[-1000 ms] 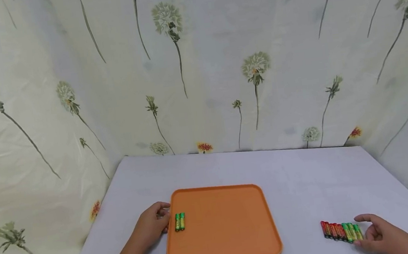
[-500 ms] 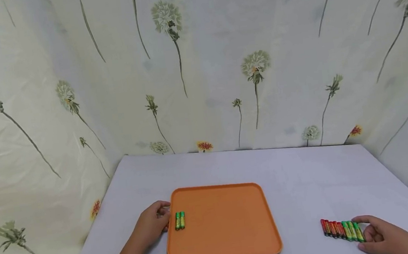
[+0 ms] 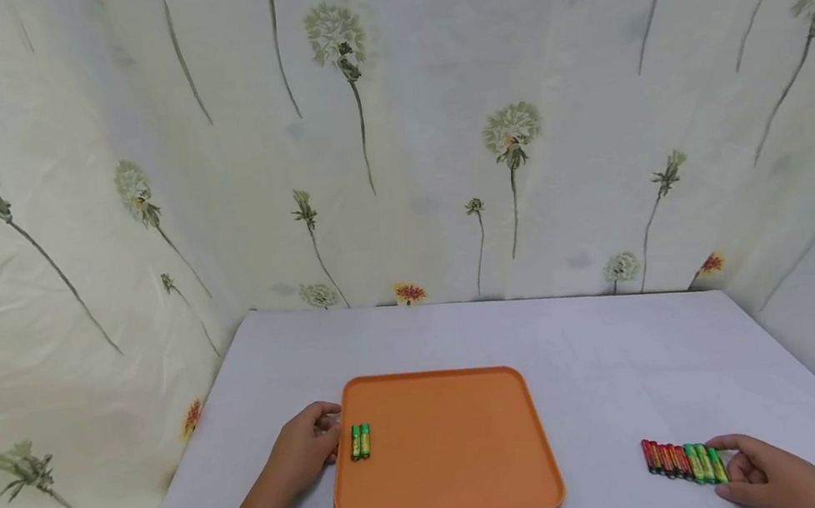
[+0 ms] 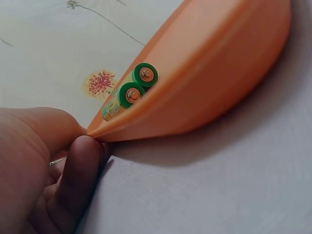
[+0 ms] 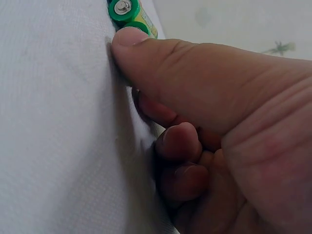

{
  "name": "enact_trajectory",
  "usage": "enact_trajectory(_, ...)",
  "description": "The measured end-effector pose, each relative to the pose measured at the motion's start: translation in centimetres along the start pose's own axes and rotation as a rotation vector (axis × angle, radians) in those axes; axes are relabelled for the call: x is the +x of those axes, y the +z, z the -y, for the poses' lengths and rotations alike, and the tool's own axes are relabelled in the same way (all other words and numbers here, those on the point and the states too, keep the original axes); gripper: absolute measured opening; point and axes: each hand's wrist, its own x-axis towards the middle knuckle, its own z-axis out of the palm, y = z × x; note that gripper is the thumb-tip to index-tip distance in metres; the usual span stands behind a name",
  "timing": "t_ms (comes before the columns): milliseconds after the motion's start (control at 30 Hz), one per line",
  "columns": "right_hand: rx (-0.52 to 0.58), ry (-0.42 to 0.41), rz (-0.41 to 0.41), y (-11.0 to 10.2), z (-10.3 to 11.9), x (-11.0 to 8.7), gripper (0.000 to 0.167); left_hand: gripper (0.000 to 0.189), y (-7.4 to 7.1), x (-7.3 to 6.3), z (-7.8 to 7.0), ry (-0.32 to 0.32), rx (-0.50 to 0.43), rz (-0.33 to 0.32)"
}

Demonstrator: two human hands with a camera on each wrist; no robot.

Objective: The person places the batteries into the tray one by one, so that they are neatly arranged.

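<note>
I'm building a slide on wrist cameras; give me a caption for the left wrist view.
Left hand pinches an orange tray by its rim, two green batteries side by side inside.

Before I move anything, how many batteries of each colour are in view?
Green batteries: 5 (2 on the orange tray, 3 at the right hand)
Red batteries: 5, best count in a tight row
Total: 10
</note>
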Motion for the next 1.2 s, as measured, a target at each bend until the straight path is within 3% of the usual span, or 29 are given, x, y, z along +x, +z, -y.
enact_trajectory(467,0.074,0.045,0.000,-0.9,-0.9,-0.1,0.088,0.030,0.2,-0.1,0.0,0.011,-0.016,0.006)
enact_trajectory(967,0.083,0.166,-0.060,-1.5,0.7,-0.2,0.096,0.031,0.0,0.1,0.0,0.004,-0.007,0.003)
enact_trajectory(1200,0.034,0.088,-0.066,-2.2,2.9,-0.3,0.091,0.031,-0.1,0.0,0.0,0.005,-0.008,0.008)
